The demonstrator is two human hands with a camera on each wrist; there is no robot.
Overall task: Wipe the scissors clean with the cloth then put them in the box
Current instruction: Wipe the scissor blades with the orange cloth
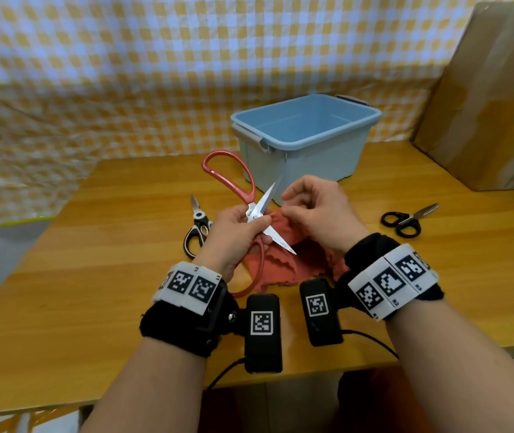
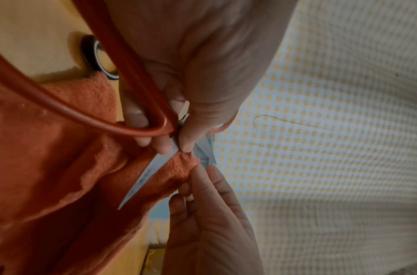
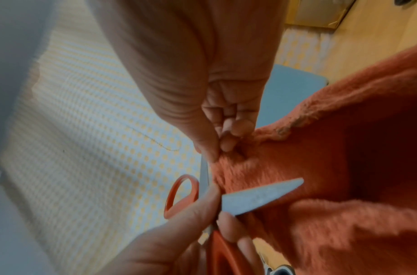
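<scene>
My left hand (image 1: 243, 228) grips the red-handled scissors (image 1: 229, 176) at the pivot, blades spread wide above the table. One blade (image 1: 280, 240) points toward me, the other (image 1: 268, 196) toward the box. My right hand (image 1: 308, 210) pinches a fold of the orange-red cloth (image 1: 280, 267) against the pivot between the blades. The left wrist view shows the near blade (image 2: 143, 178) lying on the cloth (image 2: 49, 158). In the right wrist view my fingertips (image 3: 226, 143) press cloth (image 3: 320, 167) beside the blade (image 3: 261, 195). The blue box (image 1: 305, 135) stands empty behind.
Black-and-white kitchen shears (image 1: 197, 228) lie left of my hands. Small black scissors (image 1: 408, 218) lie to the right. A cardboard box (image 1: 486, 98) leans at the back right. The wooden table (image 1: 93, 292) is backed by checkered cloth (image 1: 124, 73).
</scene>
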